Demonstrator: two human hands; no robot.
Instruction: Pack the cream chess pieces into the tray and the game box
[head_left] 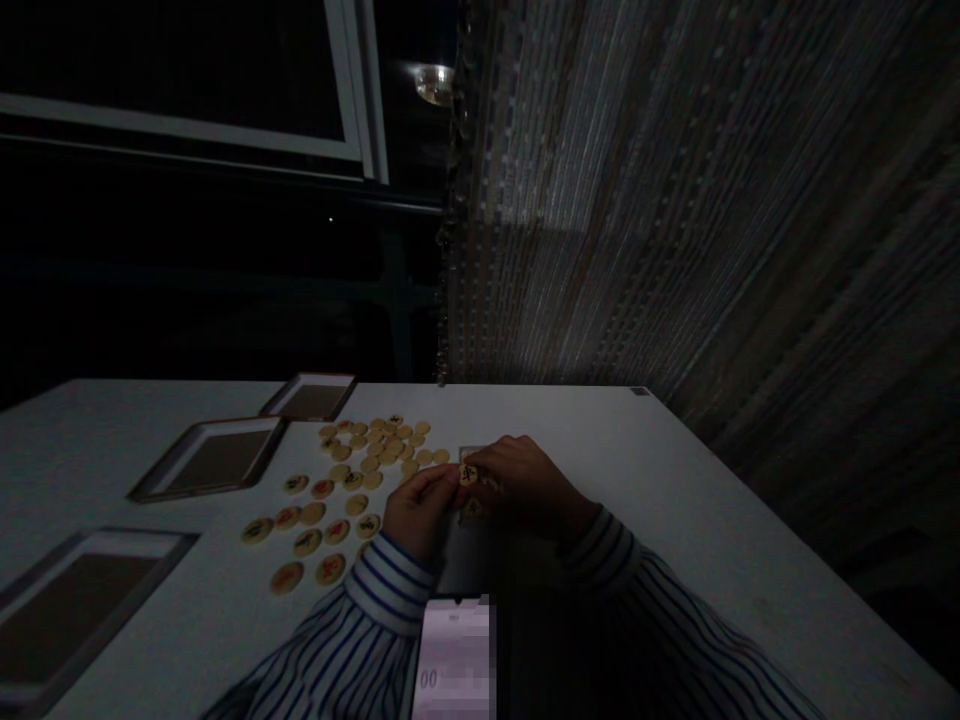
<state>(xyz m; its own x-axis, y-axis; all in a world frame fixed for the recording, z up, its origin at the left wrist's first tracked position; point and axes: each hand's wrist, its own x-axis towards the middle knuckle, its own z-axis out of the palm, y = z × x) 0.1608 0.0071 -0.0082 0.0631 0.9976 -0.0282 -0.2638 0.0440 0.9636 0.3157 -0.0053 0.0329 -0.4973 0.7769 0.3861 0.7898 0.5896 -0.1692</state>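
Observation:
My left hand (420, 508) and my right hand (532, 485) meet over the middle of the table. Between their fingertips is a round Chinese chess piece (469, 474) with a black character. The left fingers pinch its left side, while the right fingers curl over it from above. Just below, another Chinese chess piece (472, 508) shows in a narrow container, mostly hidden by my hands. Loose Chinese chess pieces (335, 532) lie to the left, some with red or black characters up and several showing plain faces.
Three shallow rectangular trays (139, 480) stand along the left of the white table (675, 560). A lit phone (450, 660) is close to my body, below my left wrist. A beaded string curtain (570, 250) hangs beyond the table at right. The room is dim.

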